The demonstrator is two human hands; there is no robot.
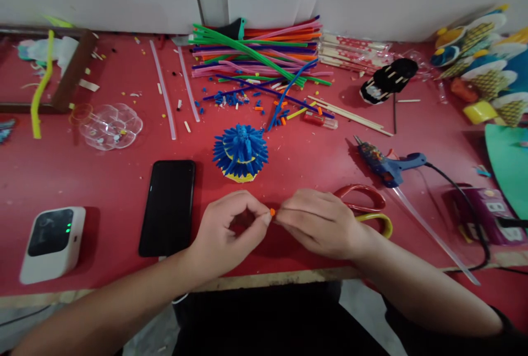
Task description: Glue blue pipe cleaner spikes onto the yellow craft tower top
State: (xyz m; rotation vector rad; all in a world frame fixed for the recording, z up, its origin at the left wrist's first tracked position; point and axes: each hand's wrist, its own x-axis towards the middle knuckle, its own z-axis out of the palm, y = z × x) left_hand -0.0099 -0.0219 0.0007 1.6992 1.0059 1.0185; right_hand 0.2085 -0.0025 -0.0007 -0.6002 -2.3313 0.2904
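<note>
My left hand (pixel 231 232) pinches a small orange piece (pixel 273 212), perhaps a bit of pipe cleaner, between thumb and forefinger. My right hand (pixel 319 221) meets it from the other side, its fingers pressed together and their tips close against the piece. What those right fingertips hold, if anything, is hidden. Just beyond both hands stands a round tiered figure (pixel 241 152) of blue spikes on a yellow base. Scissors with one red and one yellow handle (pixel 386 226) lie by my right wrist, their blades out of sight.
Colourful pipe cleaners (pixel 256 50) are heaped at the back among cut bits. A glue gun (pixel 383 163) with its cord lies right. Left are a black phone (pixel 167 207), a white device (pixel 53 243) and a clear flower-shaped tray (pixel 113 127). A black figure (pixel 388 81) stands behind.
</note>
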